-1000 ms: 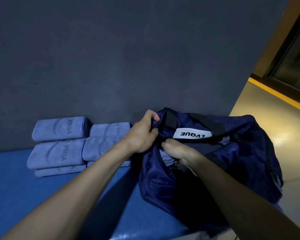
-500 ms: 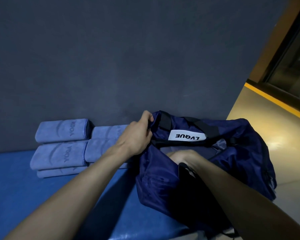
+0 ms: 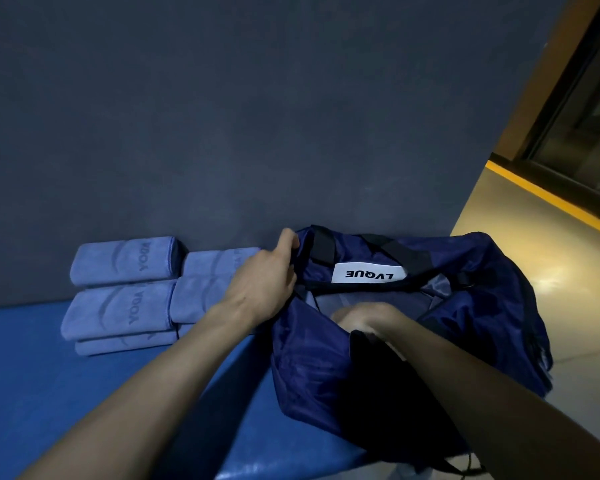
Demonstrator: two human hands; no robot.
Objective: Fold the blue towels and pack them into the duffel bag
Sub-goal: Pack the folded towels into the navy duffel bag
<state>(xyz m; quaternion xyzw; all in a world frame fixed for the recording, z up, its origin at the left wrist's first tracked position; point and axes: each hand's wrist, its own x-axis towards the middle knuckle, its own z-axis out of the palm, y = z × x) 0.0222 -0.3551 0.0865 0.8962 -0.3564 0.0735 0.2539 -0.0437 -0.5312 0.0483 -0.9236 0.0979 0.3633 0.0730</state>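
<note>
Your left hand [image 3: 262, 289] grips the near-left rim of the navy duffel bag [image 3: 482, 306], thumb over the edge beside a black strap [image 3: 323, 247], and holds the mouth open. Your right hand [image 3: 364, 318] is down inside the opening; the fingers are hidden by the bag's near wall, so I cannot tell whether they are curled on anything or lying flat. A pale grey-blue surface shows inside the bag just beyond that hand; it may be a towel or only the lining, and the light is too poor to decide.

The bag sits on the right end of the blue padded bench [image 3: 49, 393], against the dark wall [image 3: 222, 116], its white LVQUE label [image 3: 368, 273] facing you upside down.

Folding appears complete for what is visible: the folded blue towels [image 3: 122, 313] lie in two stacks to the left of the bag, close against the wall. The left stack shows three, the top ones marked YOGA. The right stack [image 3: 205, 292] shows at least two, with a third edge possibly beneath your forearm. No unfolded towel is in view.

Judgement: packing is at an early or middle stage. At least five folded towels are not yet in the bag. Whether any are already inside cannot be confirmed. The bag is unzipped and not yet closed.
</note>
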